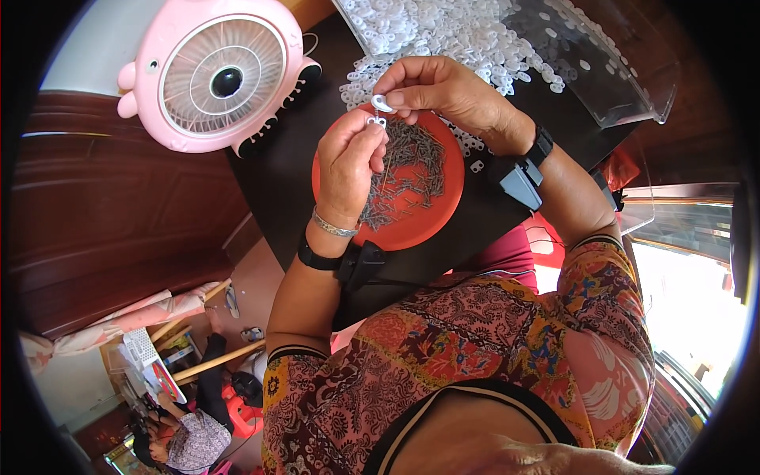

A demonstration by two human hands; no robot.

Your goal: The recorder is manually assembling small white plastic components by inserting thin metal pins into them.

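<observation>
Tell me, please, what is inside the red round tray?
Many small, thin grey pieces lie loose inside the red tray, with bare patches between them. The left hand covers part of its left side, so what lies there cannot be seen.

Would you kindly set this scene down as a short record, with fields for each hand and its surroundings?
Left hand: pinching a small white piece
Right hand: pinching another white piece, close above the left's
Beneath the hands: red-orange dish holding small grey pieces
Beyond the hands: heap of white pieces
Left of the dish: pink fan
Surface: dark table
</observation>
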